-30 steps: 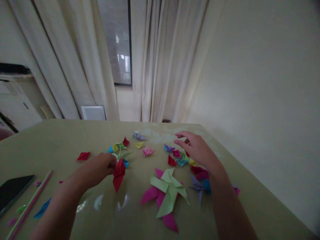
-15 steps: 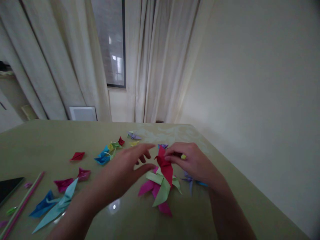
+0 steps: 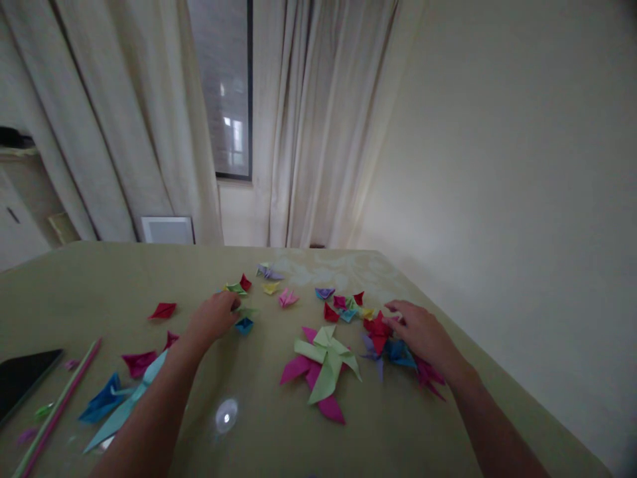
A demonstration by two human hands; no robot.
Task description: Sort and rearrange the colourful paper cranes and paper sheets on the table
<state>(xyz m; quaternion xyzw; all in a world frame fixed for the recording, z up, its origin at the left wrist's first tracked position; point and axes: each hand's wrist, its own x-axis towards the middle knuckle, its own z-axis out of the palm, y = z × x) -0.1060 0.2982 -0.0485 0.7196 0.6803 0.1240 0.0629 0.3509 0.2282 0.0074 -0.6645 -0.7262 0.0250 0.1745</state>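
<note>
My left hand [image 3: 216, 318] is over the left-centre of the table, fingertips curled closed on a pale green folded-paper piece [image 3: 247, 311]. A small blue folded-paper piece [image 3: 243, 326] shows just below it. On the right, my right hand [image 3: 418, 328] has thumb and forefinger apart beside a red paper crane [image 3: 378, 330]. This crane lies against a lilac paper piece [image 3: 373, 348] and a blue paper piece [image 3: 399, 353]. Between my hands lies a pinwheel-shaped pale green paper star [image 3: 327, 364] on top of a magenta one [image 3: 331, 409].
Several small folded papers cluster behind the star, a pink one [image 3: 288, 299] among them. A light blue paper crane [image 3: 117, 417], straws [image 3: 62, 405] and a dark tablet-like object [image 3: 27, 378] lie at left. A wall [image 3: 522, 232] runs along the table's right edge.
The red crane was pinched in my right hand above the star; it now rests farther right, with the fingers apart. My left hand has moved left and back to the pale green paper.
</note>
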